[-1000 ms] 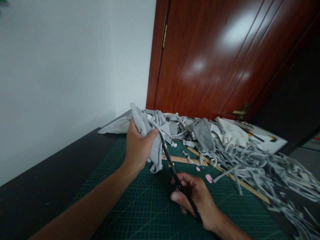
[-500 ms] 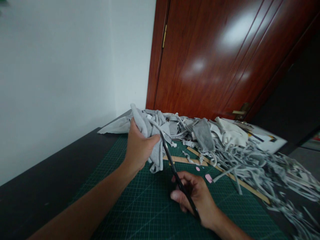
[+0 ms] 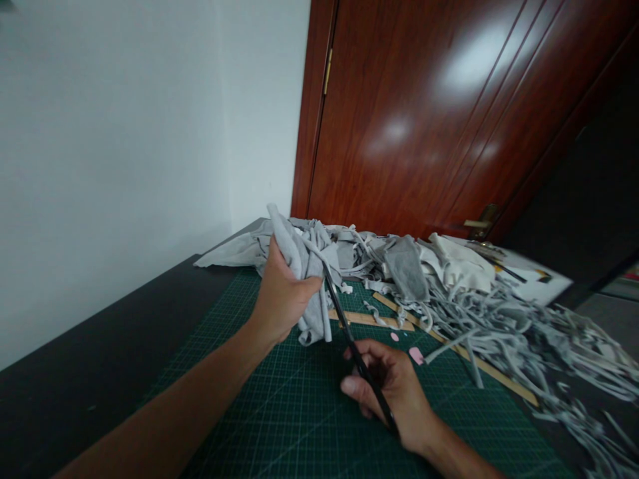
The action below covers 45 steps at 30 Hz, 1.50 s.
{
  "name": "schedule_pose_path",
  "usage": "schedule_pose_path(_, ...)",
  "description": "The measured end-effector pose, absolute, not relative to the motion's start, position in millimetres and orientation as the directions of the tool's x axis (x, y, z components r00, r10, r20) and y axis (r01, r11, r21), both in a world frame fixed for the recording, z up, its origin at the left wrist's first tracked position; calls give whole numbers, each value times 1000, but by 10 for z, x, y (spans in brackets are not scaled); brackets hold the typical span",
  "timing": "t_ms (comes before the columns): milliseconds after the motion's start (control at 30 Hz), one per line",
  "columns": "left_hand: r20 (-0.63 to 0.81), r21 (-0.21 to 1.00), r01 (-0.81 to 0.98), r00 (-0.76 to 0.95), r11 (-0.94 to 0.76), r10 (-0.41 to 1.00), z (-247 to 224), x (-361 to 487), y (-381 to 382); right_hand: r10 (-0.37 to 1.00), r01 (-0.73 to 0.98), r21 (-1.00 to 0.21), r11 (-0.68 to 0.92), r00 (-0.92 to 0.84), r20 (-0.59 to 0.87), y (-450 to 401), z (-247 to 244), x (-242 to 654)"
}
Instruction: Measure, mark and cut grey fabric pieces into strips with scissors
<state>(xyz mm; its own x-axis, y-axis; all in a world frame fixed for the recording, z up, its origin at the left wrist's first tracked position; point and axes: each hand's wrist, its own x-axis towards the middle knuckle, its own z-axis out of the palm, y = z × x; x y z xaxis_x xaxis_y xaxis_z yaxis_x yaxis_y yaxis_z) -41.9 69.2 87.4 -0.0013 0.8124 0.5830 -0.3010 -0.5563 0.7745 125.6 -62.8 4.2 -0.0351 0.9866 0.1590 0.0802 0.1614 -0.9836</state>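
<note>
In the middle of the view my left hand (image 3: 282, 293) is closed around a bunched piece of light grey fabric (image 3: 314, 316), thumb pressed on top. A rolled end sticks up above the fist and a loose flap hangs below. My right hand (image 3: 392, 386), lower and to the right, grips a pair of black-handled scissors (image 3: 357, 356) seen edge-on. The blades point up and away, their tips at the fabric's right side beside my left thumb. Whether the blades are parted cannot be made out.
A green cutting mat (image 3: 279, 412) covers much of the black table (image 3: 124, 332). Wooden rulers (image 3: 499, 376) lie beyond my right hand, near pink scraps (image 3: 416, 355). Grey strips (image 3: 519, 332) and cloth pieces (image 3: 407, 266) pile along the back and right. A white wall and brown door stand behind.
My left hand and the grey fabric have shifted slightly right. The scissors and my right hand have barely moved.
</note>
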Motion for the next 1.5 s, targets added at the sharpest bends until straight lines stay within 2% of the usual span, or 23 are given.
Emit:
schedule_pose_path(200,475,794,-409,-45,-450,879,922,-405,671,984,66,-982,175,-47,172,-639,53,1250)
schedule_pose_path(433,524,781,-367,-56,-506,850,899,-413,702,978,52,-977,207,-51,204,-628,34,1269)
schedule_pose_path(767,563,800,-265,21,-538,826,947,-417,624,975,72,-972,223,-31,222,-613,44,1288)
schedule_pose_path(933,404,853,-378,44,-359,914,938,-393,612,970,78,-967,243,-23,242,-608,25,1295)
schedule_pose_path(1100,259,851,-505,160,-147,952,959,-401,586,969,74,-966,248,-20,247,-601,-1,1300)
schedule_pose_path(1300,120,740,-668,250,81,961,1044,-423,588,967,96,-963,254,-15,253,-608,16,1301)
schedule_pose_path(1500,118,736,-673,232,72,966,1065,-462,629,960,139,-950,279,-18,279,-612,35,1280)
